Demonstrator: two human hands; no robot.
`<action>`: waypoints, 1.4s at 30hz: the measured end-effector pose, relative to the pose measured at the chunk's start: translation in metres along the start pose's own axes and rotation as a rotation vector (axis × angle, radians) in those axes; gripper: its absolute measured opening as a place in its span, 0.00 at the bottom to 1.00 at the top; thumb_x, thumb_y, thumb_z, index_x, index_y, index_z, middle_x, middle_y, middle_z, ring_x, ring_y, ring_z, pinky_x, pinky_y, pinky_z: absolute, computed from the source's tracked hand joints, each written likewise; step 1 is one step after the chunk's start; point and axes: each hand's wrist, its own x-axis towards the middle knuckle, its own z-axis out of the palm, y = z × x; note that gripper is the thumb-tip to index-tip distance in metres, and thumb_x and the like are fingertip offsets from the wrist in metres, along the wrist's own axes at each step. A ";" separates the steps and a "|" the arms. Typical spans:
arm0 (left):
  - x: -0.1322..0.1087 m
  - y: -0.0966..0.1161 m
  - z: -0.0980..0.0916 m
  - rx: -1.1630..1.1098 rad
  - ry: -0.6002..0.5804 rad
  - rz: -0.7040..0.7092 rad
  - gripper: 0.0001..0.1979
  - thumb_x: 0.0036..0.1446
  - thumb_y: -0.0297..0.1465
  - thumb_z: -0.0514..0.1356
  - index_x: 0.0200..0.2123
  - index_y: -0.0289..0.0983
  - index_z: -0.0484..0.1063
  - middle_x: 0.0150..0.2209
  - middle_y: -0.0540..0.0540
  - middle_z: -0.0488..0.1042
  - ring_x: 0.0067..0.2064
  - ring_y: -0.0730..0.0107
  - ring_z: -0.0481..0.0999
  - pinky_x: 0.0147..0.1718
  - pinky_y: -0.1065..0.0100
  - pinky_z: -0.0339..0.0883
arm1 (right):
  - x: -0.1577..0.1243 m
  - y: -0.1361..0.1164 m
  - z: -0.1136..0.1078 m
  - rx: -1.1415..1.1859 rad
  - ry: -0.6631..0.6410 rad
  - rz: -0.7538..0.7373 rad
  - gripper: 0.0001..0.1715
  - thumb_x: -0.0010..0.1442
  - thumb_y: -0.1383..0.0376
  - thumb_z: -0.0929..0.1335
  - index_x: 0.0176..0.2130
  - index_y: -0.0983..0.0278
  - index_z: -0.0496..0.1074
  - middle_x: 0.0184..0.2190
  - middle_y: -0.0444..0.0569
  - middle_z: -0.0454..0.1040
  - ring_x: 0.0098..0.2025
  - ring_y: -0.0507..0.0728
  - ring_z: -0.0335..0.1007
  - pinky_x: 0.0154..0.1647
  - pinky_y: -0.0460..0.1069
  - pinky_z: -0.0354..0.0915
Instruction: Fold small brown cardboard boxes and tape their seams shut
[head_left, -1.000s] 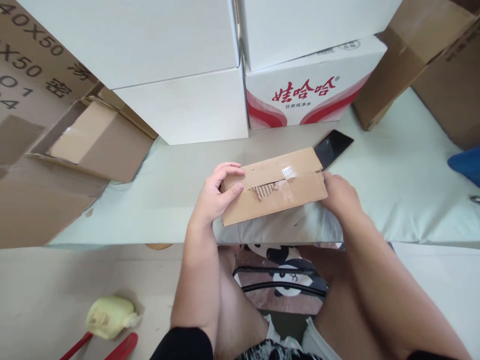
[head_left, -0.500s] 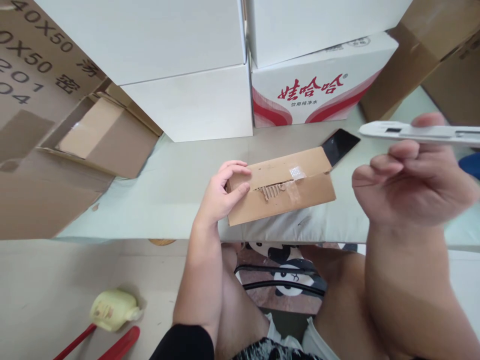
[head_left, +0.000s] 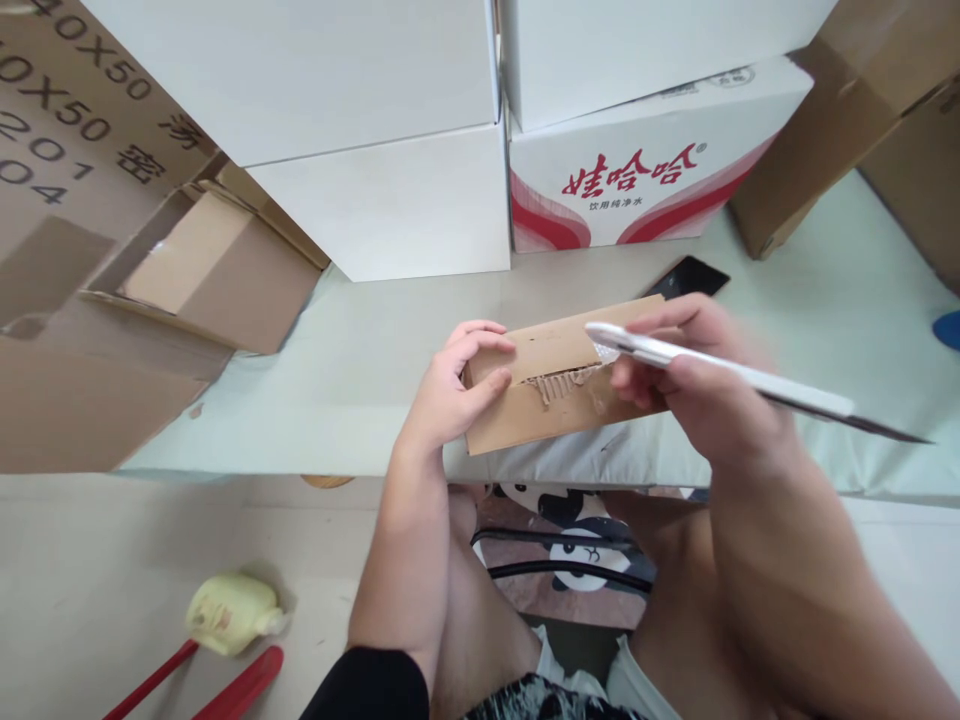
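A small brown cardboard box (head_left: 540,415) lies at the table's front edge, its top seam torn to bare corrugation. Clear tape covers part of that seam. Around the box's left end, my left hand (head_left: 461,385) is closed, thumb on top and fingers over the far side. My right hand (head_left: 697,375) grips a white utility knife (head_left: 727,375) above the box's right end. The knife's dark blade sticks out to the right, away from the box, and its rounded white end is over the box. Some of my right fingers are close to the taped seam; whether they touch it I cannot tell.
Behind the box lies a black phone (head_left: 694,278), partly covered. White cartons (head_left: 390,205) and a red-and-white carton (head_left: 645,175) stand along the back. Brown cartons (head_left: 240,270) fill the left side. A yellow bottle (head_left: 232,612) lies on the floor. A blue object (head_left: 946,330) shows at the right edge.
My right hand has come left with the knife, from the right side to over the box's right end, and the blade now shows. My left hand still holds the box.
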 end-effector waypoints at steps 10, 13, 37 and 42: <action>0.001 -0.001 0.001 0.022 0.019 -0.018 0.10 0.57 0.38 0.64 0.40 0.41 0.78 0.54 0.40 0.74 0.57 0.51 0.74 0.60 0.51 0.66 | 0.008 0.000 0.013 -0.479 0.039 -0.067 0.07 0.59 0.58 0.69 0.35 0.56 0.78 0.24 0.43 0.77 0.24 0.56 0.70 0.28 0.51 0.62; 0.001 0.000 0.001 0.023 0.018 -0.019 0.10 0.57 0.38 0.64 0.40 0.40 0.78 0.54 0.40 0.74 0.57 0.51 0.74 0.59 0.52 0.66 | 0.008 0.000 0.015 -0.526 0.034 -0.056 0.08 0.59 0.57 0.69 0.34 0.58 0.75 0.21 0.42 0.75 0.22 0.54 0.67 0.26 0.50 0.60; 0.001 -0.001 0.003 0.112 0.025 0.001 0.10 0.57 0.36 0.61 0.41 0.39 0.76 0.54 0.40 0.74 0.57 0.55 0.75 0.60 0.51 0.68 | 0.011 -0.002 0.018 -0.680 0.046 -0.106 0.10 0.57 0.59 0.69 0.27 0.62 0.74 0.19 0.42 0.71 0.21 0.50 0.62 0.24 0.47 0.55; 0.001 -0.002 0.004 0.108 0.029 -0.004 0.10 0.57 0.36 0.61 0.41 0.39 0.76 0.54 0.40 0.74 0.57 0.55 0.75 0.60 0.51 0.68 | 0.012 -0.002 0.019 -0.678 0.061 -0.109 0.10 0.56 0.60 0.69 0.27 0.62 0.73 0.18 0.41 0.69 0.21 0.50 0.60 0.23 0.47 0.54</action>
